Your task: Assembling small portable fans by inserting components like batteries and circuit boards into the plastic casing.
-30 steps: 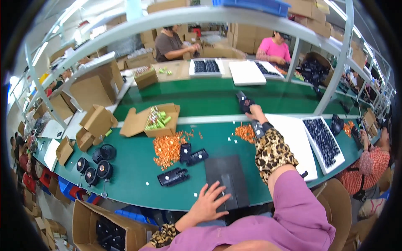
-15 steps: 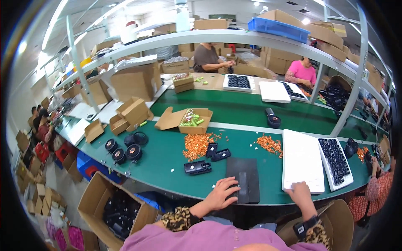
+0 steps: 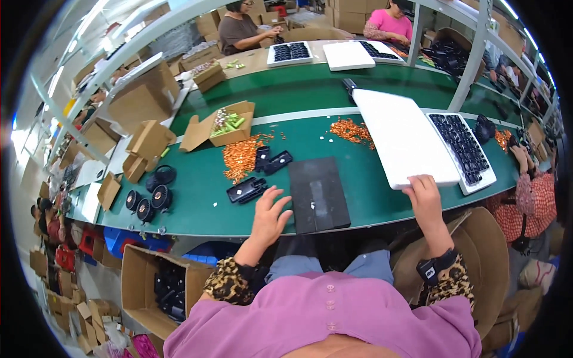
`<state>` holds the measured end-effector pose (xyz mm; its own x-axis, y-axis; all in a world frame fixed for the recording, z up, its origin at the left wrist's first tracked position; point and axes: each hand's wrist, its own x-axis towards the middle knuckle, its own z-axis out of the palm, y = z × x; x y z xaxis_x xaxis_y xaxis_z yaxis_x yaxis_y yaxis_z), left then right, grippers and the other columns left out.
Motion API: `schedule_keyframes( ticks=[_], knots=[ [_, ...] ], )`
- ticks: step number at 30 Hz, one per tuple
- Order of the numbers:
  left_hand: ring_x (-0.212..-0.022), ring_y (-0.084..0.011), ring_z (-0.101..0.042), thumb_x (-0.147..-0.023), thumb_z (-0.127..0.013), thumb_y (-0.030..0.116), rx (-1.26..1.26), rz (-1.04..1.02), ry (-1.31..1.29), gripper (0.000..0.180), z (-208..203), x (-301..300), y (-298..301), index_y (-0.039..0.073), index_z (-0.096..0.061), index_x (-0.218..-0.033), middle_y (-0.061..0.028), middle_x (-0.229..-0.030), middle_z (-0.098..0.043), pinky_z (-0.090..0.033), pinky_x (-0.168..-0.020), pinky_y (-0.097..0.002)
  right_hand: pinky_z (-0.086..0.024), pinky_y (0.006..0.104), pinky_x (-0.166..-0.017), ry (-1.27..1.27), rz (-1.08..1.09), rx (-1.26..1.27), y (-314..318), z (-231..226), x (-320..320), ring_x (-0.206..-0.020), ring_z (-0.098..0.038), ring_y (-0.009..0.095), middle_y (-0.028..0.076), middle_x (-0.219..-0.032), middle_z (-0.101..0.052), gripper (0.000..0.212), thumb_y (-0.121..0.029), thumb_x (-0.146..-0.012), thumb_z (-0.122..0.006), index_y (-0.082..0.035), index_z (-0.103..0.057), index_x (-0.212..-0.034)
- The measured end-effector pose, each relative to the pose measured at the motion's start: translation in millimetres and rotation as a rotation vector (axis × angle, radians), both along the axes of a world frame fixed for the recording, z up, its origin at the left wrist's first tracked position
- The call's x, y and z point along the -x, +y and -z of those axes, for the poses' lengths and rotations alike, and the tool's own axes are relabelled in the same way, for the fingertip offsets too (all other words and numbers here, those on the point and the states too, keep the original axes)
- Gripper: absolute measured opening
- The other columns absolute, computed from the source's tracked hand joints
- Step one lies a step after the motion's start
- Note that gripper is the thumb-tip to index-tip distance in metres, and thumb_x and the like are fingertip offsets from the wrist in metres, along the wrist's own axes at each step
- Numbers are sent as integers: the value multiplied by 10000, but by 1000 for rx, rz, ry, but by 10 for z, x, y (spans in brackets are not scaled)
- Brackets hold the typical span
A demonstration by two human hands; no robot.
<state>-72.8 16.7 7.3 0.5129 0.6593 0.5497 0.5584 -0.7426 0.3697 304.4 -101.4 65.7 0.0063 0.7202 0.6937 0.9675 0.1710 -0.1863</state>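
Observation:
My right hand (image 3: 425, 200) grips the near edge of a white foam board (image 3: 406, 134), thumb beneath and fingers on top. The board looks raised and slanted, its far end near a black handheld fan (image 3: 350, 88) on the green belt. My left hand (image 3: 268, 221) holds nothing; its fingers are spread just left of a flat black pad (image 3: 319, 197) at the table edge. Beyond that hand lie black plastic housings (image 3: 246, 190) beside a pile of small orange metal pieces (image 3: 239, 156). Right of the board is a white foam tray (image 3: 490, 182) filled with black parts.
Several round black fan heads (image 3: 161, 197) sit at the left. A cardboard box (image 3: 230, 138) holds green-wrapped cells. More orange pieces (image 3: 352, 130) lie by the board. Open cartons (image 3: 134, 286) flank my lap. A metal post (image 3: 471, 59) rises at right; co-workers sit across and beside.
My right hand has taken hold of the foam board and lifted its near edge. My left hand has come off the black pad to its left. The view has tipped down.

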Motion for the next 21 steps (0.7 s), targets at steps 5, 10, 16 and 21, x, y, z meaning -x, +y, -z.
schedule_keyframes(
  ticks=[5, 10, 16, 21],
  knots=[
    [-1331, -410, -319, -794, -683, 272, 60, 20, 174, 483, 77, -64, 82, 46, -566, -1205, -198, -1338, -418, -330, -1035, -500, -482, 399, -765, -101, -31, -5, 1021, -344, -213, -896, -560, 321, 134, -904, -596, 240, -32, -725, -702, 8, -599, -937],
    [-1345, -408, -301, -794, -675, 403, 215, 49, 240, 614, -19, -41, 71, 67, -513, -1282, -193, -1360, -404, -328, -1036, -503, -484, 403, -769, -217, -5, -16, 2759, -519, -547, -895, -557, 315, 136, -849, -604, 148, -95, -752, -685, -19, -597, -844],
    [-1327, -376, -346, -829, -633, 455, 293, 80, 240, 657, 69, 54, 65, 93, -459, -1349, -176, -1369, -403, -341, -1035, -482, -380, 449, -991, -182, 21, 50, 4591, -198, -849, -1125, -468, 390, 214, -1213, -519, 504, -64, -747, -671, 19, -503, -1215],
    [-1342, -329, -329, -905, -580, 382, 379, 61, 261, 589, 18, 34, 28, 96, -398, -1387, -169, -1396, -378, -339, -1053, -456, -439, 438, -938, -184, -427, 161, 4165, -225, 106, -1101, -489, 387, 192, -1150, -543, 221, -26, -704, -622, -7, -623, -924]
  ],
)
